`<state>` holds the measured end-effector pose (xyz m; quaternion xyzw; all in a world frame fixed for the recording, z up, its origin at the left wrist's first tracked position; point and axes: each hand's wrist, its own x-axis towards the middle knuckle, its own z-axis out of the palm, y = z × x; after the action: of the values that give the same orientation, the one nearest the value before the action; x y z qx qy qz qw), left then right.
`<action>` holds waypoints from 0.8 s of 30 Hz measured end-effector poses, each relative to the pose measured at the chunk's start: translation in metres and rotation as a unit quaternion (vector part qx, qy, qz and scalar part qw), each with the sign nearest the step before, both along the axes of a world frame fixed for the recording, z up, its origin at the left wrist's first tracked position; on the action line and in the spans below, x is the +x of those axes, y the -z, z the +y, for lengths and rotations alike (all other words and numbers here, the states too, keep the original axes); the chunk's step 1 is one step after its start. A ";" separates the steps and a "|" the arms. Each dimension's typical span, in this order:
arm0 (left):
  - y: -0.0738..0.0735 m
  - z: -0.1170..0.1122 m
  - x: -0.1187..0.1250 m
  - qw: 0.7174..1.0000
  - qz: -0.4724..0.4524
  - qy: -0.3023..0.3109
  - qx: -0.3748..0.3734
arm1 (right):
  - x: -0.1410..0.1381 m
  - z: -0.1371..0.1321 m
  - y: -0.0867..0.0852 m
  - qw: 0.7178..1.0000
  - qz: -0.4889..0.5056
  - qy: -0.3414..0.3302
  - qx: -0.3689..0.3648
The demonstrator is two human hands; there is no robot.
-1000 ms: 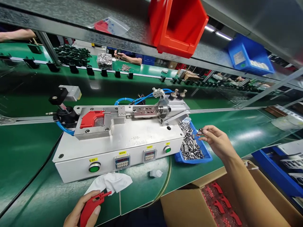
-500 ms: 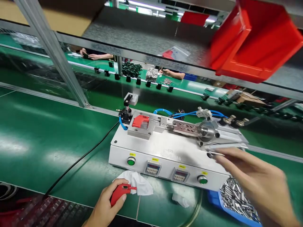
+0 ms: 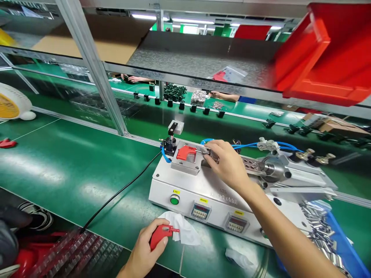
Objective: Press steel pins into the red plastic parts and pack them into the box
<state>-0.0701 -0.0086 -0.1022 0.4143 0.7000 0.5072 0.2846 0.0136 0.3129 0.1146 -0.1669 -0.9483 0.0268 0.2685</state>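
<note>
My left hand [image 3: 149,247] grips a red pistol-shaped plastic part [image 3: 161,234] with a short stub at its front, above the green table [image 3: 95,173]. A similar red part [image 3: 185,152] lies in the metal nest block [image 3: 185,167] on the bench-top press [image 3: 208,193]. From that part a thin metal rod [image 3: 202,152] runs right. My right hand [image 3: 228,162] reaches across the press, with thumb and fingers closed at the rod's right end. Whatever lies between those fingertips is hidden. To the right is the press cylinder [image 3: 272,168].
A blue bin [image 3: 344,235] of metal tubes [image 3: 321,227] stands at the right. White cloth [image 3: 185,229] lies before the press. A red bin [image 3: 327,69] sits on the shelf overhead. A black cable [image 3: 124,189] crosses the table. Co-workers' hands [image 3: 135,79] show beyond.
My right hand has moved left from the press's right end to the rod beside the nest block. The left hand still holds its red part. The view has shifted left.
</note>
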 end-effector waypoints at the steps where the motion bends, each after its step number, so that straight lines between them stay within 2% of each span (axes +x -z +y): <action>1: -0.001 0.000 0.000 1.000 0.001 0.002 -0.002 | 0.000 -0.003 0.000 1.000 -0.006 0.000 0.027; 6: -0.005 -0.003 0.002 1.000 0.013 0.013 -0.015 | -0.005 -0.013 -0.003 0.994 -0.053 -0.018 0.094; 12: -0.009 -0.003 0.003 1.000 0.011 -0.002 0.007 | -0.001 -0.010 -0.004 0.999 -0.024 -0.006 0.030; 18: -0.015 0.000 0.009 0.999 -0.016 -0.026 0.012 | 0.000 -0.002 -0.006 0.999 -0.047 -0.015 0.022; 21: -0.009 0.000 0.007 1.000 -0.011 -0.022 0.014 | -0.011 -0.003 -0.011 0.998 -0.049 -0.019 0.017; 24: 0.004 -0.001 0.003 1.000 0.007 0.003 0.030 | -0.029 -0.009 -0.016 0.995 -0.090 -0.046 0.005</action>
<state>-0.0675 -0.0094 -0.1065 0.4282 0.6853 0.5241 0.2689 -0.0158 0.3042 0.1302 -0.1238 -0.9754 0.0194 0.1813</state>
